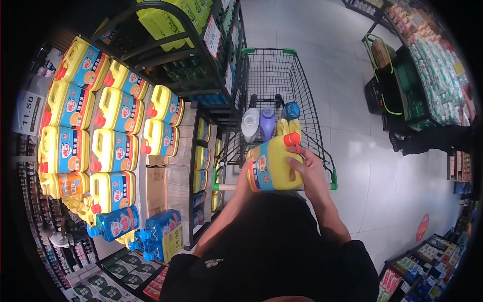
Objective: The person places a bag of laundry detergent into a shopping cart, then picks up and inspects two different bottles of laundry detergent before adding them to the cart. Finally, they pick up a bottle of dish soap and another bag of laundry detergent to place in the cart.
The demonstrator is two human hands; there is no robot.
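A yellow jug (279, 168) with a red cap and a blue label showing an orange is held tilted in front of me. My left hand (243, 182) presses against its label side; most of those fingers are hidden behind it. Around the jug's handle, near the cap, is my right hand (309, 170), its fingers closed. Just beyond the jug stands a shopping cart (298, 65) of black wire with green corners. In its near end are a white bottle (249, 125), a purple bottle (267, 124), yellow bottles (288, 127) and a blue container (292, 109).
On my left, similar yellow jugs (119, 111) are stacked in rows, with blue jugs (163, 226) below. A black shelf rack (201, 75) rises beside the cart. To the right are a shopping basket (375, 95), packaged goods (435, 75) and a person's dark-clothed leg (427, 140).
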